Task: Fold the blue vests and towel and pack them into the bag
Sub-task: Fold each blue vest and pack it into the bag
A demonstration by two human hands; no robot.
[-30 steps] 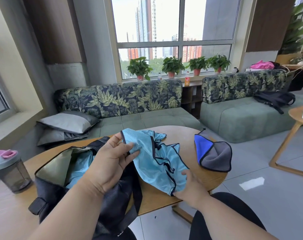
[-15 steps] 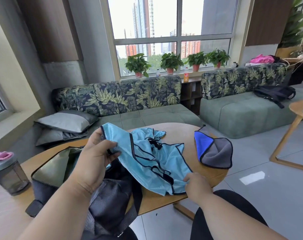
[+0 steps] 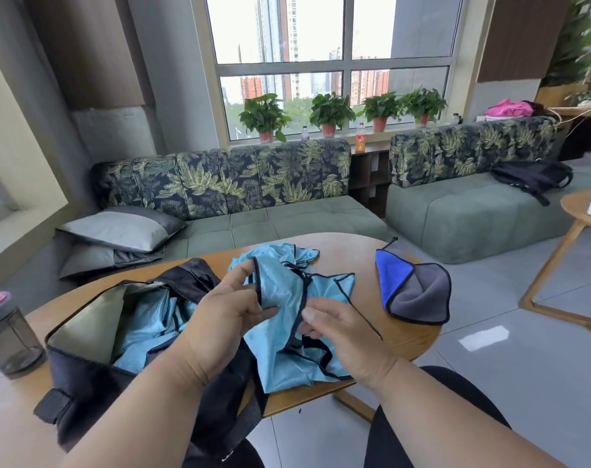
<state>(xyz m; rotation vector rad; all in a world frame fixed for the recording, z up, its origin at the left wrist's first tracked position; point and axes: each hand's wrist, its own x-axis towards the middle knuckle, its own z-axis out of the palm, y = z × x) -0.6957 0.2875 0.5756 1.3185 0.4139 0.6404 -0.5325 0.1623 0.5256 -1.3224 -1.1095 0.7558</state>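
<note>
A light blue vest (image 3: 284,288) with black trim lies crumpled on the round wooden table (image 3: 409,336), its lower part hanging over the near edge. My left hand (image 3: 219,319) pinches its upper trimmed edge. My right hand (image 3: 338,336) grips the vest's black trim close beside the left hand. An open black bag (image 3: 84,373) sits at the table's left; another light blue vest (image 3: 145,332) lies inside it. A blue and grey towel (image 3: 419,295), folded, rests on the right of the table.
A dark shaker bottle with a pink lid (image 3: 6,336) stands left of the bag. Behind the table are a green sofa (image 3: 287,224) with leaf-print backs and grey pillows (image 3: 118,228). A second wooden table (image 3: 581,211) stands at the right.
My right hand has moved from the vest's lower near corner up to the middle, next to my left hand. The vest has bunched up between the two hands.
</note>
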